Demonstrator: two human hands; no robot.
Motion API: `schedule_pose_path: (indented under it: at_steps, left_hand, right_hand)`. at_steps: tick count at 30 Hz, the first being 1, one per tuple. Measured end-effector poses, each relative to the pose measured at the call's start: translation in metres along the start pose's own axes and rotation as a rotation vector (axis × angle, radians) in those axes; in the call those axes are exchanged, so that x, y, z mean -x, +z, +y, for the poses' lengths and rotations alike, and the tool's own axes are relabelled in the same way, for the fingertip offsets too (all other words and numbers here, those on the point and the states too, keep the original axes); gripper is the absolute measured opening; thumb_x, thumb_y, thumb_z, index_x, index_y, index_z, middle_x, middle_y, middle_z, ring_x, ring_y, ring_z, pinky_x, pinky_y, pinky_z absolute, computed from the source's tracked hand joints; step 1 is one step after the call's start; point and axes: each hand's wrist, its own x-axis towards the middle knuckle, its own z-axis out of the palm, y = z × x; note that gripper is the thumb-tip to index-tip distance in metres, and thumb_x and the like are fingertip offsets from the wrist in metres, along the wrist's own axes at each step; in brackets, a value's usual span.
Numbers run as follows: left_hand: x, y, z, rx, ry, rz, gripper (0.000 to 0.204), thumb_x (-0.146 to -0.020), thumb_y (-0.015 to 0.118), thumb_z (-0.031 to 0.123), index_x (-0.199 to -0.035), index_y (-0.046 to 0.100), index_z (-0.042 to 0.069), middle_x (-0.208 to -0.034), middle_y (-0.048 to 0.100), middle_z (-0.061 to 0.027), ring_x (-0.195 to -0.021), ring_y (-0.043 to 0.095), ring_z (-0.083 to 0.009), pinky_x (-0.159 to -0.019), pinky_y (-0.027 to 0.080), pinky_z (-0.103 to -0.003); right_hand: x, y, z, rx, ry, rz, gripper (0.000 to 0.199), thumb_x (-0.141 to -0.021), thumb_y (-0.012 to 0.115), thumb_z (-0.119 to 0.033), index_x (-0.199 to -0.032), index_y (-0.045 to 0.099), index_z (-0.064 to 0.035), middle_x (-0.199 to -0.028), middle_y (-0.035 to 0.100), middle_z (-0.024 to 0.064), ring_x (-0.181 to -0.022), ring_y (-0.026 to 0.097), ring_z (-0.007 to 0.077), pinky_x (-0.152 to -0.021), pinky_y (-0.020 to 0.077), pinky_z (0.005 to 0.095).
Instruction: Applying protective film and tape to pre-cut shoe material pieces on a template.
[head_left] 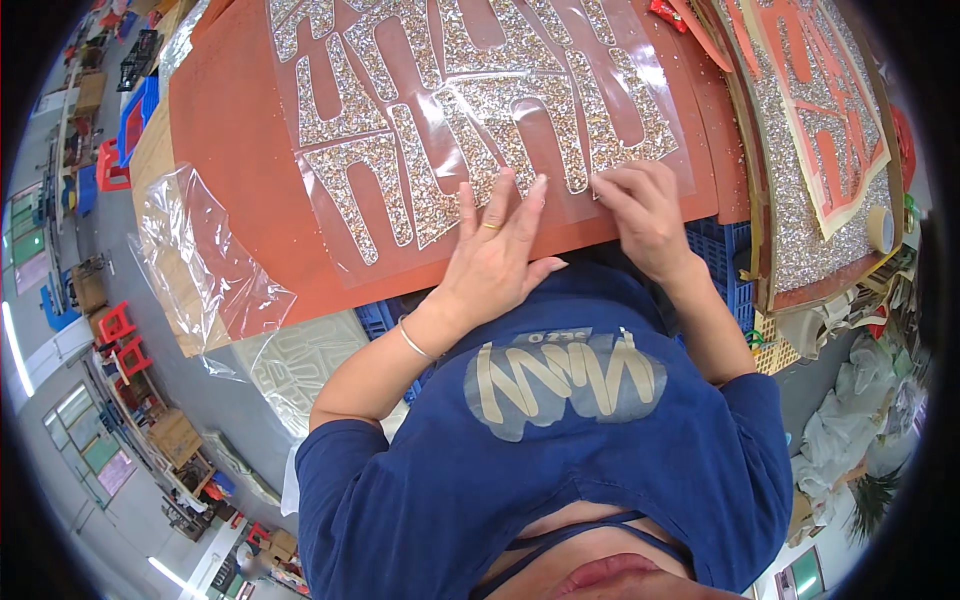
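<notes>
**Both hands on the glitter sheet, near edge of the board**

Going big to small from my feed:

- Red board (240, 150) fills the upper middle of the view, lying flat, its near edge running across just above the person's chest.
- Clear sheet (480, 110) with glittery cut-out shapes lies flat on the board, roughly 12 o'clock from the hands. Its lower edge reaches down to the fingers.
- Second glitter panel (800, 170) on a stack at 2 o'clock, well apart from the hands, tilted against the frame rim.
- Loose plastic wrap (200, 260) hangs off the board's left corner, at 9 o'clock from the left hand, not touched.
- Blue crate (725, 265) shows under the board at 3 o'clock of the right wrist.
- Left hand (495, 250): fingers spread, palm down, pressing flat on the sheet's lower edge. Ring on one finger, bracelet (413, 343) on the wrist.
- Right hand (645, 215): just beside the left, at its 2 o'clock. Fingers curled in, tips together on the sheet's edge as if pinching it; I can't tell exactly what's between them.
- Tape roll (880, 228) at far 3 o'clock, near the second panel's corner.
</notes>
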Motion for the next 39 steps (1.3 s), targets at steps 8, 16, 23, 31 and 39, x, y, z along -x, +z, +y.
schedule_pose_path:
  at_steps: [8,16,23,31,39]
  left_hand:
    - [-0.027,0.02,0.009,-0.02,0.114,-0.023,0.089,-0.08,0.07,0.037,-0.144,0.023,-0.004,-0.147,0.035,-0.0113,-0.145,0.012,-0.0307,-0.11,0.004,-0.062]
    - [-0.021,0.025,0.016,0.025,0.025,-0.062,0.088,-0.082,0.069,0.036,-0.145,0.023,-0.004,-0.145,0.04,-0.0125,-0.145,0.016,-0.028,-0.11,0.006,-0.064]
    - [-0.017,0.017,0.019,0.136,-0.001,-0.029,0.078,-0.084,0.068,0.023,-0.144,0.025,-0.005,-0.147,0.037,-0.0151,-0.144,0.016,-0.0344,-0.112,0.007,-0.059]
    - [0.027,0.0,-0.005,0.068,-0.057,0.229,0.066,-0.088,0.057,0.002,-0.144,0.023,-0.003,-0.14,0.046,-0.0202,-0.142,0.021,-0.0401,-0.114,0.01,-0.052]
    - [0.031,0.011,-0.002,0.085,-0.05,0.244,0.068,-0.087,0.058,0.001,-0.144,0.022,-0.003,-0.138,0.048,-0.021,-0.141,0.025,-0.0395,-0.114,0.011,-0.053]
  right_hand:
    - [0.081,-0.113,0.071,0.439,0.522,0.285,0.018,-0.085,0.064,-0.008,-0.102,0.068,-0.0056,-0.095,0.064,0.0092,-0.094,0.058,0.0274,-0.083,0.0459,0.0366]
    - [0.129,-0.135,0.102,0.576,0.755,-0.11,0.014,-0.087,0.063,-0.015,-0.096,0.069,-0.0065,-0.086,0.061,0.0097,-0.086,0.057,0.028,-0.079,0.0444,0.0379]
    - [0.129,-0.137,0.107,0.454,0.805,-0.135,0.012,-0.088,0.061,-0.013,-0.093,0.067,-0.0031,-0.084,0.058,0.0119,-0.085,0.056,0.0293,-0.078,0.0439,0.0382]
    - [0.099,-0.118,0.091,0.567,0.606,0.056,0.007,-0.088,0.058,-0.007,-0.09,0.061,-0.0012,-0.085,0.057,0.0128,-0.085,0.055,0.0311,-0.079,0.0429,0.0398]
    - [-0.011,0.022,-0.021,-0.222,-0.044,-0.059,0.013,-0.074,0.061,-0.004,-0.087,0.062,-0.0063,-0.086,0.057,0.0065,-0.083,0.055,0.0248,-0.075,0.0427,0.0362]
